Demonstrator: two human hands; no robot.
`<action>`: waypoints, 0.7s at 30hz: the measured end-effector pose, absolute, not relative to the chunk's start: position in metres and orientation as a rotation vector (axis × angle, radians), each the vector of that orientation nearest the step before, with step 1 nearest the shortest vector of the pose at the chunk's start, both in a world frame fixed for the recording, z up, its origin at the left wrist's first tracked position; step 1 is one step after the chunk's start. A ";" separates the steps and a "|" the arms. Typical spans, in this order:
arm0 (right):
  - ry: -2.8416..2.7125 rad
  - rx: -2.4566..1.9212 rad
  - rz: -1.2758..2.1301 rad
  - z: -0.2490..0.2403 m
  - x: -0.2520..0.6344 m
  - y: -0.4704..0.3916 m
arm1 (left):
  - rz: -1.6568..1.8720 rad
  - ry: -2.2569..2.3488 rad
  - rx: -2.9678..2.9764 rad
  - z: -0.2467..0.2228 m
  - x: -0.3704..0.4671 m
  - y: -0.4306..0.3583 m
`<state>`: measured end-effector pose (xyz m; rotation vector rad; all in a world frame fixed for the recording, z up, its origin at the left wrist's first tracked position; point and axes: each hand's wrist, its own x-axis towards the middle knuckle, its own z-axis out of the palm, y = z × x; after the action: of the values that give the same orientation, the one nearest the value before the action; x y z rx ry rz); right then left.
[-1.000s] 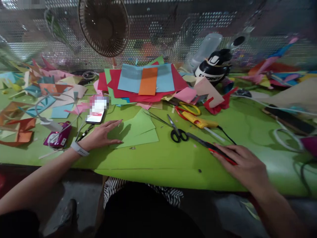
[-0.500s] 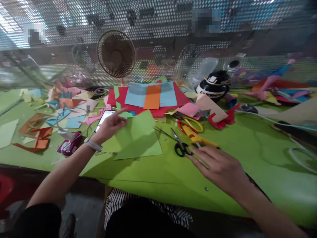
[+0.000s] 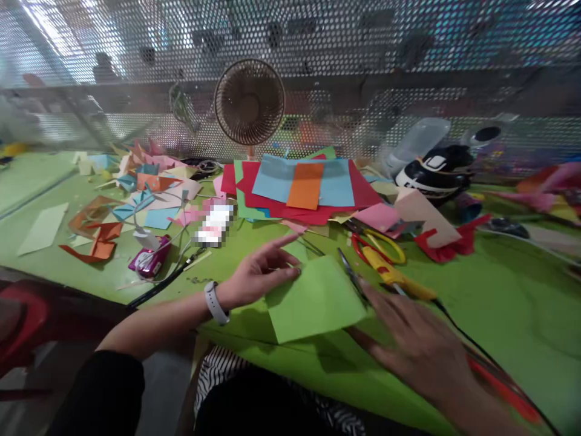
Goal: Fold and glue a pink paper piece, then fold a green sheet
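Observation:
A sheet of light green paper [image 3: 318, 303] is raised at a tilt near the table's front edge. Its upper left edge lies in my left hand [image 3: 261, 272], thumb on top and index finger stretched out. My right hand [image 3: 413, 339] is at the sheet's right corner, thumb and fingers apart around it; whether they touch the paper I cannot tell. Just beyond the fingertips are scissors [image 3: 348, 269], blades showing and handles hidden by the paper and hand. A yellow-handled soldering-iron-like tool [image 3: 384, 266] and scissors with red and yellow handles [image 3: 385, 245] lie behind.
Stacked coloured paper [image 3: 336, 181] sits in front of a small fan [image 3: 249, 103]. Paper scraps, a blurred-out phone [image 3: 215, 223] and a purple device with cables [image 3: 149, 260] lie leftward. A black helmet-shaped object [image 3: 436, 172] stands at back right; a red stool [image 3: 27, 327] is lower left.
The green sheet has come off the table, nearer to me and to the right, with my left hand now gripping it. My right hand has moved to its corner. The view has swung left.

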<state>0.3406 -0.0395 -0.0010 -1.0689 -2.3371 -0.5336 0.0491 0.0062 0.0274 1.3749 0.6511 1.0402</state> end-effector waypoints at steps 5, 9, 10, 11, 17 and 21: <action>-2.294 -0.956 -0.770 0.016 0.342 -0.030 | 0.808 0.622 1.459 0.018 0.045 0.005; -2.067 -1.078 -1.117 0.029 0.387 -0.010 | 0.612 0.863 2.042 0.002 0.031 0.020; -1.980 -1.124 -1.146 0.029 0.401 -0.001 | 0.522 0.891 2.207 -0.003 0.028 0.023; -2.010 -1.190 -1.113 0.026 0.414 0.008 | 0.418 0.912 2.351 -0.006 0.026 0.025; -2.240 -1.328 -0.817 0.007 0.465 0.040 | 0.027 0.938 2.724 -0.019 0.014 0.028; -2.168 -1.418 -0.585 0.027 0.414 0.047 | 0.035 0.946 2.784 -0.023 0.007 0.031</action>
<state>0.4144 0.0467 0.0273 -1.4181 -2.1681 -0.5850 0.0075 0.0308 -0.0226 2.7841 0.9462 0.0349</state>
